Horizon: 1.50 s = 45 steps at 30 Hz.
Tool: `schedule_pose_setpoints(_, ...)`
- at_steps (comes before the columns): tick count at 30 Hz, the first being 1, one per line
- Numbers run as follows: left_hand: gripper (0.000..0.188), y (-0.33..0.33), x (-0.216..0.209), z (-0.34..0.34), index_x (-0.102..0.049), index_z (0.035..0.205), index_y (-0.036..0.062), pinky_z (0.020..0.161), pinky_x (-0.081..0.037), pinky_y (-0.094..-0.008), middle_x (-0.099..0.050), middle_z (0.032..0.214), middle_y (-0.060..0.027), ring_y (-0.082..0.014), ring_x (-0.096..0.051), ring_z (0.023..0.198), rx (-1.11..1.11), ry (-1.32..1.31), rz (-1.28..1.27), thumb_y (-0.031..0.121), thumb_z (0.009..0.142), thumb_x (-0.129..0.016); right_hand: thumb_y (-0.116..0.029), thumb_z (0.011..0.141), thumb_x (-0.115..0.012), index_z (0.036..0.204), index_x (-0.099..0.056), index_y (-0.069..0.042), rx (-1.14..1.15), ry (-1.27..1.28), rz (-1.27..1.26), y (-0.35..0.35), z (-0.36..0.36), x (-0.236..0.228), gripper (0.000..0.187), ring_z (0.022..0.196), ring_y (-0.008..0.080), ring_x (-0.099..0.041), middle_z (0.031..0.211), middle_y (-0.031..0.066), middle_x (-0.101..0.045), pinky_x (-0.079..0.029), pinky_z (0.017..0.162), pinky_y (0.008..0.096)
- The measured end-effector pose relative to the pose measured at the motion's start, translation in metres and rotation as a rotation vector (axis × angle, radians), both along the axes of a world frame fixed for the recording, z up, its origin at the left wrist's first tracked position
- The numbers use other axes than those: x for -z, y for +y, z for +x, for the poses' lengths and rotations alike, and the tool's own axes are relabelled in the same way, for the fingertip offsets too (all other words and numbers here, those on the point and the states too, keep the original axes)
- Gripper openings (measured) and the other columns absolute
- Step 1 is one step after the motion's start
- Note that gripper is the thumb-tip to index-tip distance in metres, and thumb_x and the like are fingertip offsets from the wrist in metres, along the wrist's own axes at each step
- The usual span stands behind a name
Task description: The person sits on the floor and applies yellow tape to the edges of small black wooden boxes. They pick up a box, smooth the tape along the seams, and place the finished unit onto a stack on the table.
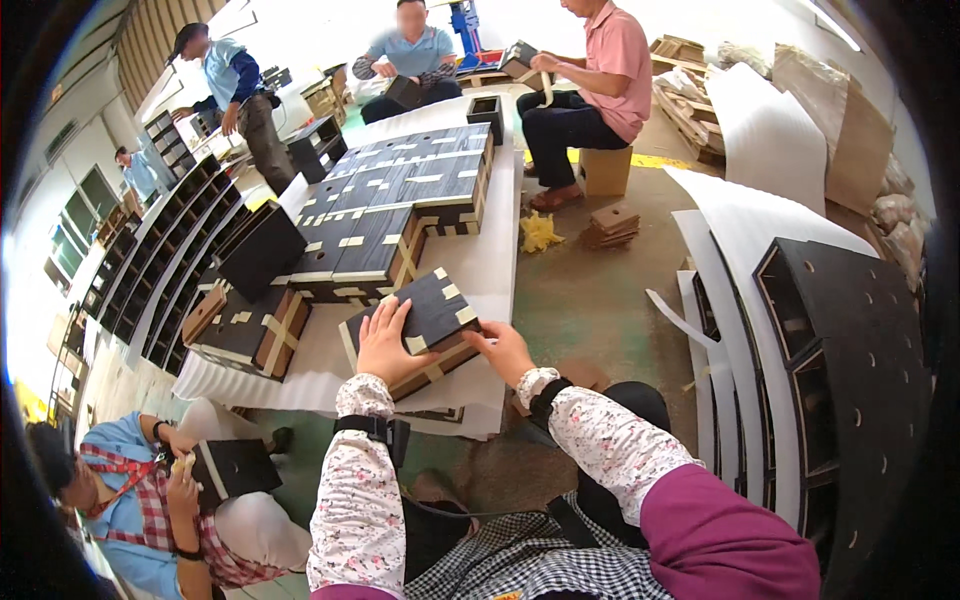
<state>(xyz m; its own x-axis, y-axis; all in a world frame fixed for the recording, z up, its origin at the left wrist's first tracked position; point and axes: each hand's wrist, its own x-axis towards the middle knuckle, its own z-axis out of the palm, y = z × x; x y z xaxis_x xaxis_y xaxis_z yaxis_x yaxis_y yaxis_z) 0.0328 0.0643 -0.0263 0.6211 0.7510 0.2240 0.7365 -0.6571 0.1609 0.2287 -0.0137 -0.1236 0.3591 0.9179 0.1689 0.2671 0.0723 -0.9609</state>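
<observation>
— Right, both hands are down on that flat black wooden box with pale tape strips at its corners (pixel 415 325), which sits at the near edge of the white foam sheet (pixel 495 250) spread over the floor.

— How are they set?

— Left hand (pixel 385 345) lies flat on top, fingers spread wide. Right hand (pixel 503 350) is curled narrow against the near right corner, pinching at the edge. I can't tell whether it holds a tape end.

— So what stage is this?

— Looks to me like pressing tape down at a corner. Just behind, a block of matching black taped boxes (pixel 400 200) lies packed together.

— And the next move?

— I'd judge it needs the left palm bracing the box while the right fingers smooth firmly along the edge, without shifting it.
</observation>
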Motion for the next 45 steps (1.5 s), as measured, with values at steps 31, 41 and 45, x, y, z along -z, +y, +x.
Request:
schedule_pose_setpoints(31, 0.100, -0.002, 0.000, 0.012, -0.032, 0.139, 0.0144, 0.111, -0.015, -0.0454, -0.030, 0.144, -0.0094, -0.0255, -0.024, 0.136, -0.030, 0.042, 0.008, 0.058, 0.059, -0.073, -0.054, 0.082, -0.057, 0.113, -0.062, -0.007, -0.081, -0.183, -0.034, 0.005, 0.022, -0.007, 0.056, 0.090, 0.0298, -0.055, 0.097, 0.0180, -0.054, -0.044, 0.082, 0.0362)
schedule_pose_setpoints(41, 0.100, 0.000, -0.003, 0.002, -0.033, 0.139, 0.0145, 0.111, -0.016, -0.0452, -0.028, 0.145, -0.0110, -0.0267, -0.023, 0.136, -0.061, 0.035, -0.002, 0.059, 0.058, -0.073, -0.052, 0.081, -0.060, 0.101, -0.066, -0.004, -0.030, -0.265, -0.098, 0.001, 0.017, -0.024, 0.052, 0.089, 0.0268, -0.056, 0.091, 0.0141, -0.059, -0.045, 0.079, 0.0352)
schedule_pose_setpoints(45, 0.102, 0.000, 0.002, -0.004, -0.032, 0.139, 0.0134, 0.111, -0.014, -0.0448, -0.030, 0.143, -0.0107, -0.0277, -0.023, 0.135, -0.066, 0.047, -0.006, 0.061, 0.059, -0.072, -0.047, 0.084, -0.058, 0.098, -0.065, -0.001, -0.124, -0.035, 0.039, 0.000, 0.004, -0.032, 0.049, 0.091, 0.0299, -0.056, 0.086, 0.0151, -0.063, -0.045, 0.078, 0.0368)
